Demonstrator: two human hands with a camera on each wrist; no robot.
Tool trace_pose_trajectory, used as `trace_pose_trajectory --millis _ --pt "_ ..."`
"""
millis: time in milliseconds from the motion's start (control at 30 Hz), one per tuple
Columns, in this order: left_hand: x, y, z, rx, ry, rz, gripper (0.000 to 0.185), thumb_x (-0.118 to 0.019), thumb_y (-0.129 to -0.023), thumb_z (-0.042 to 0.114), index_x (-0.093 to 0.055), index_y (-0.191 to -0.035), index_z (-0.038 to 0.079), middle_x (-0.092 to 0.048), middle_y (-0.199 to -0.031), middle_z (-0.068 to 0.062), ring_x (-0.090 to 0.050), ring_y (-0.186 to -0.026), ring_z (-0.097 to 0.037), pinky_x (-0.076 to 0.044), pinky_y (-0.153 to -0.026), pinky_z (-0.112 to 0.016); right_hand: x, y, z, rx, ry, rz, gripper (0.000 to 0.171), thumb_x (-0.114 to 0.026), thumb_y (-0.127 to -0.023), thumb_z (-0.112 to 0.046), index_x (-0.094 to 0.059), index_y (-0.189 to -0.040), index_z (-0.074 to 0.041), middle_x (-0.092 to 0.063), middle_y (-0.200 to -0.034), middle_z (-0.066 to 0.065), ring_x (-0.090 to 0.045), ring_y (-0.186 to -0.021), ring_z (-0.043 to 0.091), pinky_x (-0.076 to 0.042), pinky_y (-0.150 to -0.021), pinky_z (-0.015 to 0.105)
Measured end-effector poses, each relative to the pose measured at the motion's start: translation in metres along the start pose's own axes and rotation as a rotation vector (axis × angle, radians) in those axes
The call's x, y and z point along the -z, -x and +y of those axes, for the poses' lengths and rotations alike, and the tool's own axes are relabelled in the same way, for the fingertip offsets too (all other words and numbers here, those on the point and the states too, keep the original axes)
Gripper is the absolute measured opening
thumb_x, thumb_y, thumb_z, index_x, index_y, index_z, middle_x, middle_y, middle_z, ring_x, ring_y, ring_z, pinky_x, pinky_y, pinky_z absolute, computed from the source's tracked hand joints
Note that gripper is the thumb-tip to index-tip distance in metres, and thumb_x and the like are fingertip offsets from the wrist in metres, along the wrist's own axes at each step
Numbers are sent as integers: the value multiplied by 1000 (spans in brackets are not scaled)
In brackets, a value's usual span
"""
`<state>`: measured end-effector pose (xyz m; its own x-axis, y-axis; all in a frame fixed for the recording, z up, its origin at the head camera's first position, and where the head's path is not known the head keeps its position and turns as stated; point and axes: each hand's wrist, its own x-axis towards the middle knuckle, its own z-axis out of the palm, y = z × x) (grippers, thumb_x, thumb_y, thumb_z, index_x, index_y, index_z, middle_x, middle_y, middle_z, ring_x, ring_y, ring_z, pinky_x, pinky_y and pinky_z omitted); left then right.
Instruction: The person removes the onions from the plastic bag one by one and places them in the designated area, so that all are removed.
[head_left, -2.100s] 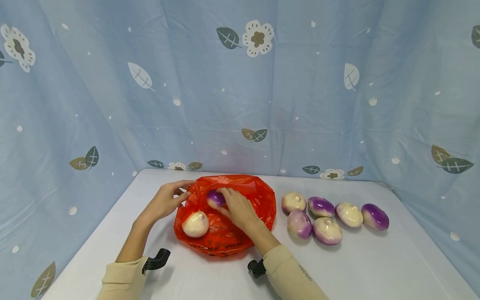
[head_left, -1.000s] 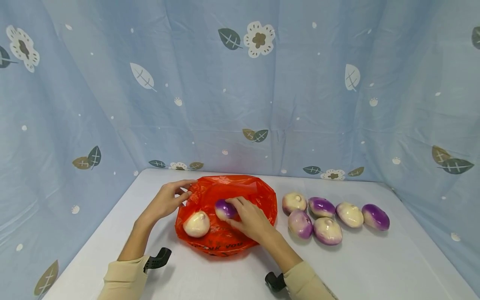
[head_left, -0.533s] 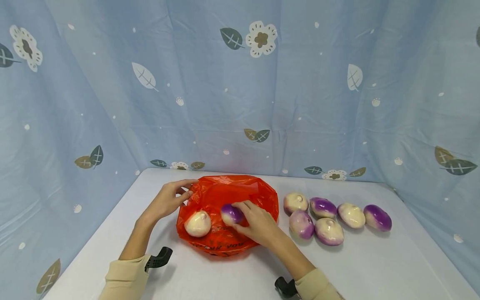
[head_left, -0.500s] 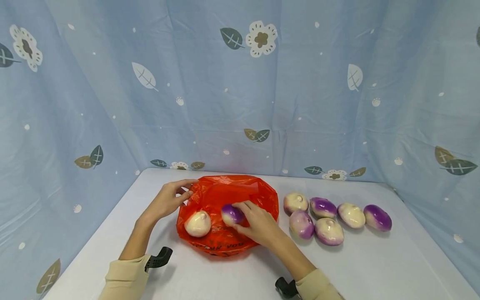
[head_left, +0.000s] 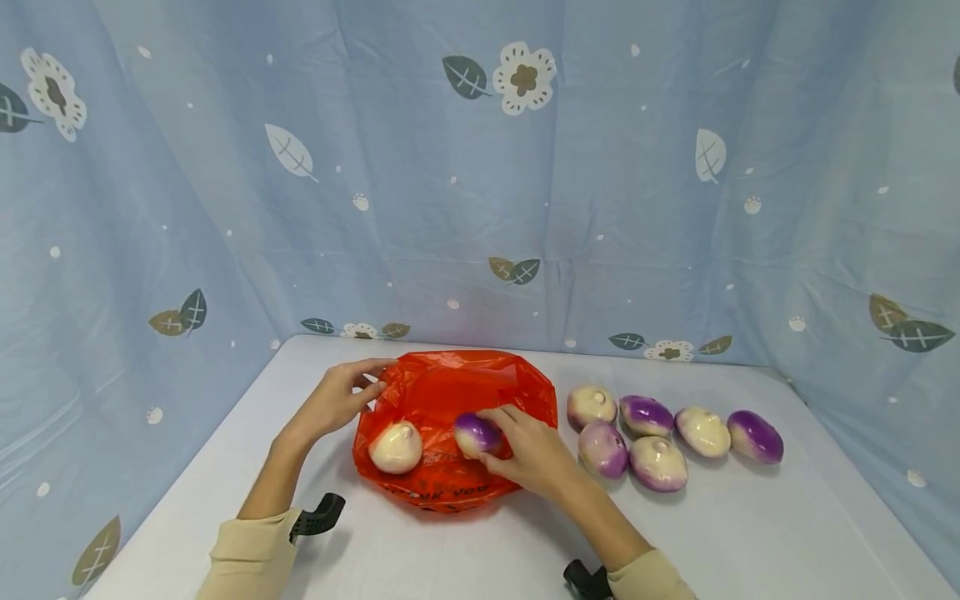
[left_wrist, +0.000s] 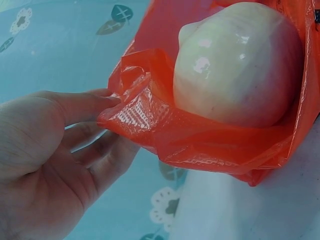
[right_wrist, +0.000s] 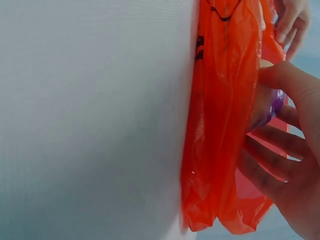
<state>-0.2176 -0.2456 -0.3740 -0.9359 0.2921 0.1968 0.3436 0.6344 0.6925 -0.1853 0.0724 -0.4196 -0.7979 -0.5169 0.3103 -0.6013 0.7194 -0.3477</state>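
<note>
An opened red plastic bag (head_left: pixel 450 387) lies on the white table. At its left rim, my left hand (head_left: pixel 335 402) pinches the plastic between thumb and fingers, which the left wrist view confirms at the bag's edge (left_wrist: pixel 135 110). Inside, on the left, sits a cream-white turnip (head_left: pixel 395 448). My right hand (head_left: pixel 534 450) grips a purple-and-white turnip (head_left: pixel 472 433) over the bag's right half. From the right wrist view, thumb and fingers of the right hand (right_wrist: pixel 295 140) curl round that turnip (right_wrist: pixel 270 107), partly hidden by the bag wall.
Several more purple-and-white turnips stand grouped on the table right of the bag, among them a pale one (head_left: pixel 658 463) at the front and a deep purple one (head_left: pixel 754 436) at the far right. A blue patterned curtain (head_left: pixel 420 208) hangs behind the table (head_left: pixel 420 558).
My right hand has moved right and somewhat nearer, bringing the purple-and-white turnip from the bag's middle toward its right side. The left hand and the cream-white turnip have stayed put.
</note>
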Motion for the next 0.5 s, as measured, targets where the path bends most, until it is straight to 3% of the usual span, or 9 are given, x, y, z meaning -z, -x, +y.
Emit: trace_pose_trajectory --millis 500 --pt "0 -1 -1 6 -3 4 40 -60 -95 6 -58 -135 9 -67 -114 -18 -67 -82 -20 -58 -61 -23 23 17 7 29 26 108 56 -77 -81 -40 -58 -132 -24 -64 -121 -5 -67 -106 15 -58 -90 34"
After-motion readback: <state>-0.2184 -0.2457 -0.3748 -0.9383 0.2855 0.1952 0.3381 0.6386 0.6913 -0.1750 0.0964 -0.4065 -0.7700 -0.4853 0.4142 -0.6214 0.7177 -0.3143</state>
